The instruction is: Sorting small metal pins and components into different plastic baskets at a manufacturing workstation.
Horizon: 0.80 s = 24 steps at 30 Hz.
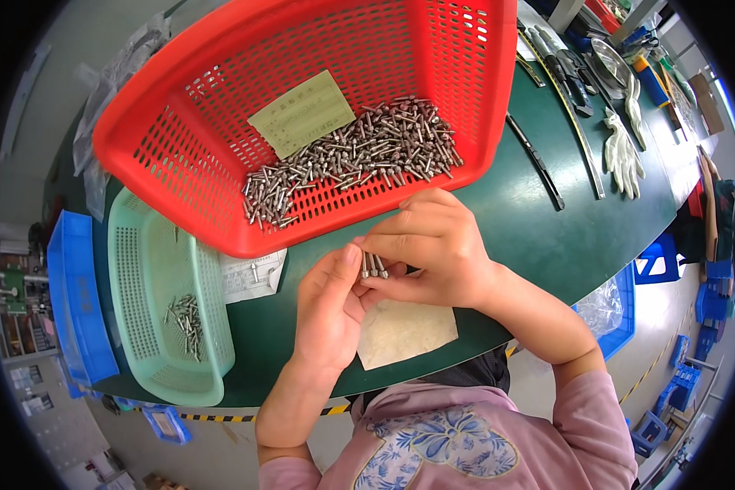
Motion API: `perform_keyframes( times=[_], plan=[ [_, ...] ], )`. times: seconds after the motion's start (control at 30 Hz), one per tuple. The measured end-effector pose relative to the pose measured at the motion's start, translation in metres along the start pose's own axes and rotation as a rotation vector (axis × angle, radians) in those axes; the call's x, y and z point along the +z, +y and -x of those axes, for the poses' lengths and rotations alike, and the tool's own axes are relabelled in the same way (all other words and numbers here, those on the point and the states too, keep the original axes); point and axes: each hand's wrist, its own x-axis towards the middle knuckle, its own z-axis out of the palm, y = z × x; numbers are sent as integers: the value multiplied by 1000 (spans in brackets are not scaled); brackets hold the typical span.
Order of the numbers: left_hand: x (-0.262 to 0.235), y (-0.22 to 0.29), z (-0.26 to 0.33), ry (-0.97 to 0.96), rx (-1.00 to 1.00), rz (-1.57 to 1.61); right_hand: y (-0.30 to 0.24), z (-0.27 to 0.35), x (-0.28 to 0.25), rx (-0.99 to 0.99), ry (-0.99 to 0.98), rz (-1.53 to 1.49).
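Observation:
Several small metal bolts [374, 265] stand side by side between my two hands, their round heads toward me. My left hand [328, 304] is closed on their left side, thumb against them. My right hand [433, 245] wraps over them from the right, fingers bent and pressed together. Both hands are above a pale sheet of paper [408, 331] near the table's front edge. Beyond them a big red basket [220, 208] holds a heap of similar metal bolts [359, 151] and a yellowish paper slip [302, 113].
To the left a light green basket [216, 359] holds a few bolts [186, 327], beside a blue bin [80, 302]. A printed drawing [253, 276] lies partly under the red basket. White gloves [623, 155], a black-handled tool [535, 161] and a steel rule [576, 131] lie on the green table [539, 253].

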Motion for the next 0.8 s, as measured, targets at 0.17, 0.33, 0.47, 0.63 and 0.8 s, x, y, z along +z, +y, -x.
perform_keyframes(
  times=[0.17,0.33,0.47,0.63,0.8],
  plan=[
    [-12,4,1,-128,-35,-141,0,0,-4,82,-67,-145],
    [-14,5,1,-91,-46,-266,-2,0,-6,45,-96,-80],
    [-13,2,2,-61,-32,-302,-2,0,-6,48,-139,-62],
    [-10,-1,3,-97,-70,-175,-2,2,-6,22,-145,-38],
    [-13,3,5,-162,-94,-153,-1,3,-8,55,-119,-117]
  ],
)
